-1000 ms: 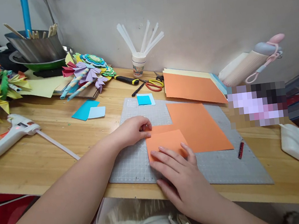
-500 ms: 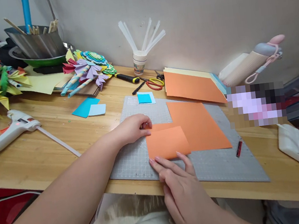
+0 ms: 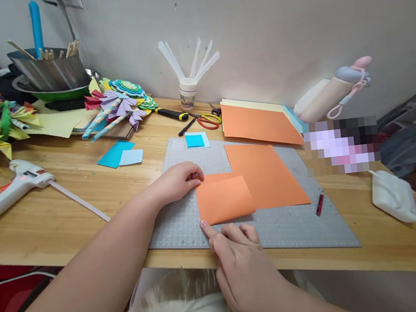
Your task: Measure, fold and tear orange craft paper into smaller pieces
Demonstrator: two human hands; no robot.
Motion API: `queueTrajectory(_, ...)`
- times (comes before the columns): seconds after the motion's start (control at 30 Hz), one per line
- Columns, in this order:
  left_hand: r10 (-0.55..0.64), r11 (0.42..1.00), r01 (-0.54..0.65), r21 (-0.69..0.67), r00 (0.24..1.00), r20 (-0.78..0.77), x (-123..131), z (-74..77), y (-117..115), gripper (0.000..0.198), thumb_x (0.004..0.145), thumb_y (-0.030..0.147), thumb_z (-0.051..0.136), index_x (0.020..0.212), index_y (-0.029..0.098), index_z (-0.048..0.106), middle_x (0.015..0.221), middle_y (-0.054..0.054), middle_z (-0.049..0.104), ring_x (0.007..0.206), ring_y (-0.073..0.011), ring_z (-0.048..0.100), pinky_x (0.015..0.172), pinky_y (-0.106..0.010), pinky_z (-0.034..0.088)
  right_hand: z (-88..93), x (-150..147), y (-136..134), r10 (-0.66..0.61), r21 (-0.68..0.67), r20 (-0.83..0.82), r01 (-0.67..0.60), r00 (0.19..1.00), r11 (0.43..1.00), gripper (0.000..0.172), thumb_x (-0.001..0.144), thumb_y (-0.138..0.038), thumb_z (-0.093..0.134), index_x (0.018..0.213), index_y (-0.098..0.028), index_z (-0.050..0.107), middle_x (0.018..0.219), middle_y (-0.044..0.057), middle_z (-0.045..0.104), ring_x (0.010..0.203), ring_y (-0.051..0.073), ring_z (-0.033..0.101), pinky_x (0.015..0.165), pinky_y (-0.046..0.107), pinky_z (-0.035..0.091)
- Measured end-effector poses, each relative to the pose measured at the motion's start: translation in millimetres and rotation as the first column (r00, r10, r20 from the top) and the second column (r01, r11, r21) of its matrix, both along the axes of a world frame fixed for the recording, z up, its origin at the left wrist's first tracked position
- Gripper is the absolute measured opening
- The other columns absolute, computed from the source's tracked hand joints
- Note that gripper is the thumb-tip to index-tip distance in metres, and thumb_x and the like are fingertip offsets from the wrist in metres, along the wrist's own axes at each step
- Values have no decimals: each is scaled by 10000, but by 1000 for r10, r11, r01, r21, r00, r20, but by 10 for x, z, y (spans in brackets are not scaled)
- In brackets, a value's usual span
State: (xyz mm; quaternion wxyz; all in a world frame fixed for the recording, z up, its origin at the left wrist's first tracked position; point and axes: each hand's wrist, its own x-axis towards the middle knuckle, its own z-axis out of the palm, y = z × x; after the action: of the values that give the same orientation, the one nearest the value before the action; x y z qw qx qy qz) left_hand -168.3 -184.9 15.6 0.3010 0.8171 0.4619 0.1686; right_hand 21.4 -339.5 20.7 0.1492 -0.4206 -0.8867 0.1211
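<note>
A small orange sheet of paper [image 3: 225,200] lies folded over on a grey cutting mat [image 3: 288,234], its top layer curving up slightly at the lower right. My left hand [image 3: 182,180] is closed on the paper's upper left corner, thumb and fingers pinched together. At the lower left corner of the fold, the index finger of my right hand [image 3: 242,257] presses down. That finger is stretched out while the others curl loosely beside it. A larger orange sheet [image 3: 274,176] lies partly under the folded one.
Orange and pale sheets [image 3: 260,122] are stacked behind the mat, near scissors [image 3: 209,120] and a utility knife [image 3: 171,114]. Blue squares [image 3: 195,140] sit at its top edge. A glue gun [image 3: 16,185] rests left; a red-black stick [image 3: 319,204] and white case [image 3: 393,197] lie right.
My right hand's middle and ring fingers have drawn back from the fold and curled, leaving the index finger at the corner. My left hand keeps its hold. The view has shifted slightly.
</note>
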Motion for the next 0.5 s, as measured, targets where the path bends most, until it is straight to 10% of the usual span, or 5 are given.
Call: queueTrajectory(0.5,186,982,-168,86,943,-276,18,13,-286,961,658,567,713,1458,273,269,1529,-151,251,1388,-390,242,1092,-587,172,-38,-50,-99,-64,-10,67,65,996,998,598,763,-129,478,1350,-15,468,1295,155,601,899,260,504,759,402,254)
